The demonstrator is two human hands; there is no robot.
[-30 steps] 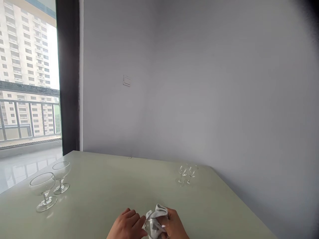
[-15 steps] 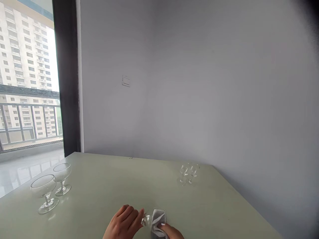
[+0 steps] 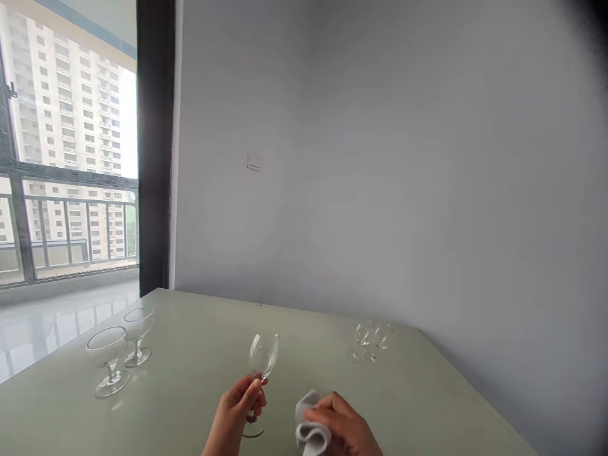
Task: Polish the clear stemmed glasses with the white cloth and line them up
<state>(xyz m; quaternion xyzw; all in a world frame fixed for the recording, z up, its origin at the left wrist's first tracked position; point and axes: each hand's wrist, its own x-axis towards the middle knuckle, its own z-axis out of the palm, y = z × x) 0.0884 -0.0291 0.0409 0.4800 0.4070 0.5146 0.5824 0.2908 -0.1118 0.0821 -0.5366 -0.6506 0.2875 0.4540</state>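
Turned upright since earlier, a clear stemmed wine glass (image 3: 263,357) stands stem-pinched in the left hand (image 3: 241,400); to that hand's right, the right hand (image 3: 349,425) grips a crumpled grey-white cloth (image 3: 313,436). A slackened pinch could drop the glass.

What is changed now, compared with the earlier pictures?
The left hand has turned the glass from sideways to nearly upright, holding its stem. The right hand has drawn the cloth off the bowl, to the right, and keeps hold of it. The left pair of glasses and the right pair of glasses stand as before.
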